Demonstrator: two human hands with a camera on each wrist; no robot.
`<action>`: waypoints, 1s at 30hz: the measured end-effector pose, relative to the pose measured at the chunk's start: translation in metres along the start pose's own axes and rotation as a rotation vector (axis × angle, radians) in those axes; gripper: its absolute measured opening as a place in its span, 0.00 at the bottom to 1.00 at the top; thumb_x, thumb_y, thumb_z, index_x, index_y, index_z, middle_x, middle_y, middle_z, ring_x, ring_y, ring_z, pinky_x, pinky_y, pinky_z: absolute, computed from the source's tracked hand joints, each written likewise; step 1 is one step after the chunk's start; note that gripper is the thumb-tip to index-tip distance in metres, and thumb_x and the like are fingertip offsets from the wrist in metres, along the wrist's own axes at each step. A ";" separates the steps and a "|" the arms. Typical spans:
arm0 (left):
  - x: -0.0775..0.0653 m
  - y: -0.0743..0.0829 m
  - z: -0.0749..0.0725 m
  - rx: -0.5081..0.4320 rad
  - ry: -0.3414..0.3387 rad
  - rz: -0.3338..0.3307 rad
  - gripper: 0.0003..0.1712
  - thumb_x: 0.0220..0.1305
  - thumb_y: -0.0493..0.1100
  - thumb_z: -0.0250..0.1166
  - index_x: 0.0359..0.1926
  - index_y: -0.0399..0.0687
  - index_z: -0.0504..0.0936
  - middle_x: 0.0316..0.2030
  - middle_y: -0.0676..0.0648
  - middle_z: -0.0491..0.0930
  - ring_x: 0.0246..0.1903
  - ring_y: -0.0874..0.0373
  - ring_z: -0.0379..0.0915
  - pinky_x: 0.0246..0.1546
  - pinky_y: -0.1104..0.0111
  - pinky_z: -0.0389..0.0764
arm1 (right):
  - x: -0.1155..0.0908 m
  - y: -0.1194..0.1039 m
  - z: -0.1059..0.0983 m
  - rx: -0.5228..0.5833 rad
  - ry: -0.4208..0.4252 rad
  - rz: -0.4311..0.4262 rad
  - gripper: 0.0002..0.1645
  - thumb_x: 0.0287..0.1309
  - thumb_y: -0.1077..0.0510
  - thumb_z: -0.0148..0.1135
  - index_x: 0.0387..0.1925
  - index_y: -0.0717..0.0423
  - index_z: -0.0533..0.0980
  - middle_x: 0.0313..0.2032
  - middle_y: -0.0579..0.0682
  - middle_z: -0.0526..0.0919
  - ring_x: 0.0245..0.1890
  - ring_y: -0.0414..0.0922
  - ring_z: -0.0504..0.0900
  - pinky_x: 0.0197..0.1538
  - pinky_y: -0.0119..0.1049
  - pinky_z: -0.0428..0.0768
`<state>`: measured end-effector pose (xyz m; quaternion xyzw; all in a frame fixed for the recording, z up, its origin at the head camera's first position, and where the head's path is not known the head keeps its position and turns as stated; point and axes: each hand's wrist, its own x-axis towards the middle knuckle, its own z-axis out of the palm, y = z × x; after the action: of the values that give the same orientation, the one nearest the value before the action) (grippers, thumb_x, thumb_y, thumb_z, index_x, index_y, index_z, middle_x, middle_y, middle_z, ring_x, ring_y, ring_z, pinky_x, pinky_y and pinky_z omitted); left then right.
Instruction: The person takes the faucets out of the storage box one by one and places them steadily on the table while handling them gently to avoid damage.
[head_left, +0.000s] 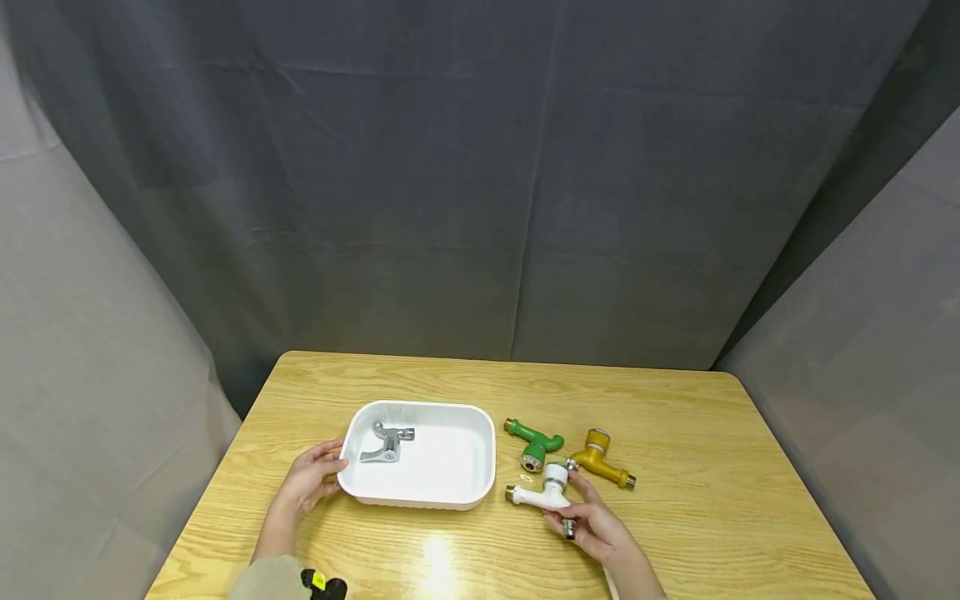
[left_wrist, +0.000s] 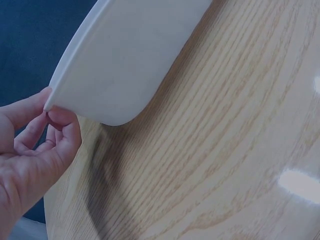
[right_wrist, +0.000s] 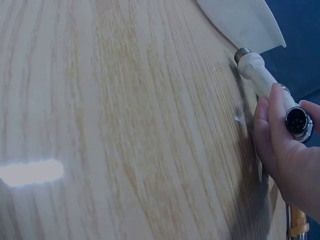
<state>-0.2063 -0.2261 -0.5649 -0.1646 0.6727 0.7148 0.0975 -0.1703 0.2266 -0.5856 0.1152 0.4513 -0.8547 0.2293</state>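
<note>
My left hand (head_left: 311, 477) pinches the left rim of a white plastic basin (head_left: 450, 497); the left wrist view shows thumb and fingers on that rim. Inside the basin, toward its left, lies a chrome tap (head_left: 391, 443). To the right, my right hand (head_left: 596, 527) holds a white tap (head_left: 546, 497) with metal ends, its threaded end pointing left toward the basin. In the right wrist view the fingers wrap the white tap (right_wrist: 262, 75) near its spout. Just beyond it are a green tap (head_left: 537, 442) and a yellow tap (head_left: 600, 460) on the table.
The wooden table (head_left: 720, 500) has rounded far corners. Behind it hangs a dark grey curtain (head_left: 450, 208), with lighter grey cloth (head_left: 97, 333) along the sides. A bright light reflection shows on the near tabletop.
</note>
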 end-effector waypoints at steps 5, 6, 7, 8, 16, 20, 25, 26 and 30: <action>0.000 0.000 0.000 0.008 -0.001 -0.001 0.29 0.59 0.32 0.59 0.62 0.34 0.62 0.40 0.47 0.73 0.35 0.56 0.73 0.31 0.68 0.77 | 0.001 0.001 0.005 0.004 0.032 -0.017 0.53 0.49 0.81 0.43 0.70 0.53 0.31 0.60 0.72 0.43 0.41 0.52 0.77 0.49 0.43 0.76; 0.000 0.000 0.000 0.008 -0.001 -0.002 0.29 0.59 0.32 0.59 0.62 0.34 0.62 0.40 0.47 0.73 0.35 0.56 0.73 0.31 0.68 0.77 | 0.002 0.002 0.006 0.002 0.037 -0.019 0.53 0.49 0.81 0.42 0.70 0.53 0.32 0.59 0.72 0.44 0.41 0.52 0.77 0.49 0.43 0.76; 0.000 0.000 0.000 0.007 -0.002 -0.002 0.30 0.59 0.32 0.59 0.62 0.34 0.62 0.40 0.47 0.73 0.35 0.56 0.73 0.31 0.68 0.77 | 0.001 0.002 0.007 -0.004 0.039 -0.021 0.52 0.49 0.81 0.42 0.70 0.53 0.32 0.59 0.72 0.46 0.41 0.52 0.77 0.49 0.43 0.76; 0.000 0.000 0.000 0.007 -0.002 -0.003 0.30 0.59 0.32 0.59 0.62 0.34 0.62 0.40 0.47 0.73 0.35 0.56 0.73 0.31 0.68 0.77 | 0.001 0.002 0.008 -0.014 0.042 -0.024 0.52 0.49 0.81 0.42 0.70 0.54 0.32 0.58 0.72 0.48 0.41 0.52 0.77 0.49 0.43 0.76; 0.000 0.000 0.000 0.007 0.000 -0.003 0.30 0.59 0.32 0.59 0.62 0.34 0.62 0.39 0.47 0.73 0.35 0.56 0.73 0.30 0.68 0.77 | 0.000 0.006 0.019 -0.098 0.113 -0.038 0.51 0.50 0.79 0.44 0.69 0.58 0.31 0.50 0.73 0.58 0.39 0.53 0.78 0.48 0.48 0.76; 0.000 0.000 0.000 0.007 -0.002 -0.001 0.30 0.59 0.32 0.59 0.62 0.34 0.62 0.40 0.46 0.73 0.36 0.55 0.73 0.32 0.67 0.77 | 0.000 0.008 0.025 -0.193 0.184 -0.056 0.50 0.51 0.77 0.48 0.69 0.60 0.33 0.52 0.74 0.57 0.37 0.52 0.78 0.46 0.48 0.77; 0.000 0.000 0.001 0.004 0.002 0.002 0.29 0.59 0.32 0.59 0.62 0.33 0.62 0.41 0.46 0.73 0.36 0.55 0.73 0.32 0.67 0.77 | 0.002 0.011 0.031 -0.349 0.248 -0.081 0.48 0.52 0.75 0.52 0.68 0.64 0.36 0.44 0.71 0.66 0.35 0.50 0.78 0.42 0.45 0.79; 0.000 0.000 0.001 0.006 0.003 0.002 0.29 0.59 0.32 0.59 0.62 0.33 0.62 0.41 0.46 0.73 0.36 0.55 0.73 0.32 0.67 0.77 | 0.002 0.011 0.031 -0.388 0.255 -0.086 0.48 0.53 0.75 0.53 0.67 0.65 0.37 0.42 0.69 0.68 0.34 0.49 0.78 0.41 0.43 0.80; 0.001 -0.001 0.001 0.001 0.012 -0.005 0.30 0.59 0.31 0.59 0.62 0.34 0.63 0.40 0.46 0.73 0.36 0.55 0.73 0.32 0.67 0.77 | 0.002 0.013 0.033 -0.577 0.286 -0.111 0.45 0.54 0.72 0.55 0.66 0.69 0.41 0.33 0.63 0.74 0.23 0.43 0.76 0.30 0.37 0.80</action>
<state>-0.2070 -0.2250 -0.5662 -0.1702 0.6734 0.7131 0.0954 -0.1652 0.1930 -0.5771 0.1397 0.7081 -0.6779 0.1398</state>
